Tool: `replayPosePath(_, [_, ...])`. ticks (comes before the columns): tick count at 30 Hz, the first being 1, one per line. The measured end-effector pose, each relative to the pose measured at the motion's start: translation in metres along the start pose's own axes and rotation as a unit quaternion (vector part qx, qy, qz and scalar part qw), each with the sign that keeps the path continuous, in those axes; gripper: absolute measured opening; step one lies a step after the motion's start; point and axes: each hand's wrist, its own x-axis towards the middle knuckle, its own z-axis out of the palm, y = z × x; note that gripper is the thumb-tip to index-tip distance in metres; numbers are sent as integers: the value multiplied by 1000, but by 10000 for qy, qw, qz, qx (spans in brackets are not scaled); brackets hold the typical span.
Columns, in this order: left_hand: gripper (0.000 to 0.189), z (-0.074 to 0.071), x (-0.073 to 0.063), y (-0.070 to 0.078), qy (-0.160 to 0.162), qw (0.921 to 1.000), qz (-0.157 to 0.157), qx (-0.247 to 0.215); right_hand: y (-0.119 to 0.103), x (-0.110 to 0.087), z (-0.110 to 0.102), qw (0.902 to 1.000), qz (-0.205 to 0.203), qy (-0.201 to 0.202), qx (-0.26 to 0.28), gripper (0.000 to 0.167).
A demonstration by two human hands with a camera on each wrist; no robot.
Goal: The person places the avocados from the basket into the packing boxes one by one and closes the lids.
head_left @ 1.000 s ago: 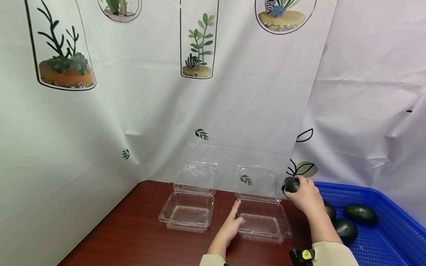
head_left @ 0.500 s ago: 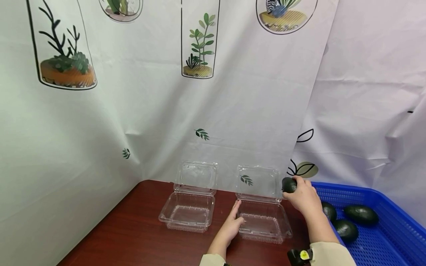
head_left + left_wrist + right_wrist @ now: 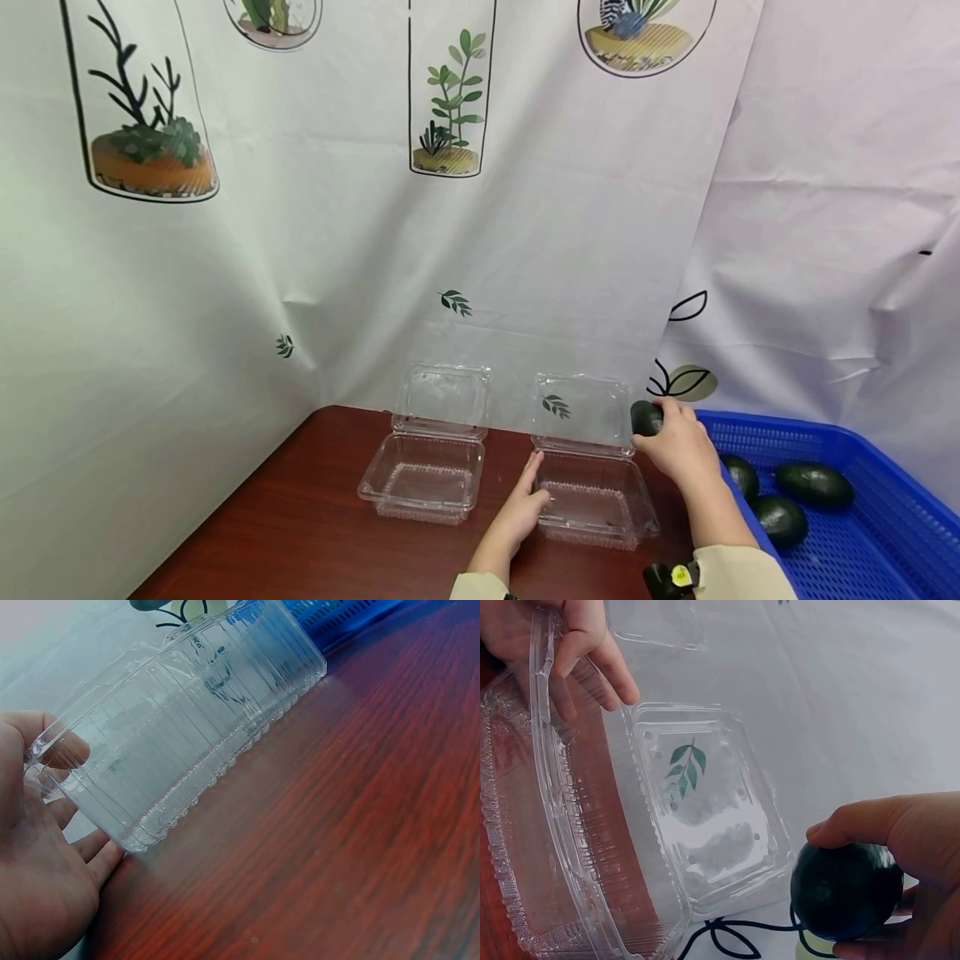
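Pale printed cloth [image 3: 337, 258] hangs behind a red-brown desk [image 3: 255, 533]; at right, a blue crate [image 3: 900, 508] holds other avocados [image 3: 813, 485]. A left box [image 3: 420, 511] and right box [image 3: 592, 533], clear and unfilled, stand opened. The left hand [image 3: 521, 504], grip narrow, pinches the right box's side. Filling seems in hand; next calls for carrying over and lowering in what the right hand [image 3: 682, 446] has in its grip: one avocado [image 3: 647, 418] near the lid [image 3: 585, 408], dark green, glossy, rounded.

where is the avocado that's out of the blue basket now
The avocado is held in the right hand, right of centre in the head view, between the right container's raised lid and the blue basket.
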Motion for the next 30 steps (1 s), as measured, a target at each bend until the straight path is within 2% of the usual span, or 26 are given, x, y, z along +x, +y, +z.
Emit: replayPosePath(30, [76, -1, -2, 3, -41, 10000, -3, 3, -7, 1, 6, 9999, -101, -49, -86, 74])
